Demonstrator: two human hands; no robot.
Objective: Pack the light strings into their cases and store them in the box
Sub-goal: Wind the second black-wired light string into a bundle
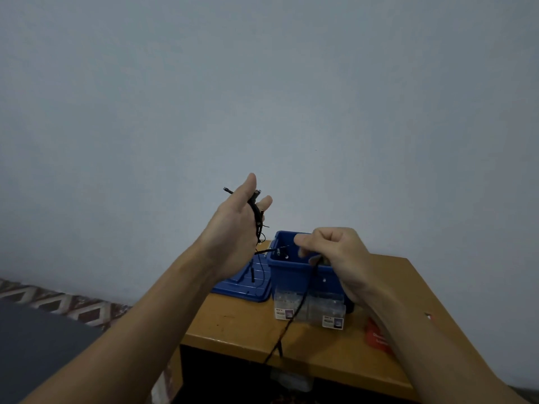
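My left hand [237, 220] is raised above the table with its fingers spread and loops of a black light string [258, 217] wound around it. The string runs on to my right hand [335, 252], which pinches it over the blue box [294, 275]. From there the string drops across the table and over its front edge [280, 342]. Two clear plastic cases [310, 309] with white labels stand in front of the box.
The blue box lid [243, 287] lies flat to the left of the box. A red card [379, 336] lies on the wooden table [239, 325] at the right. A plain wall is behind. A patterned cloth [67, 304] and a dark surface lie at the left.
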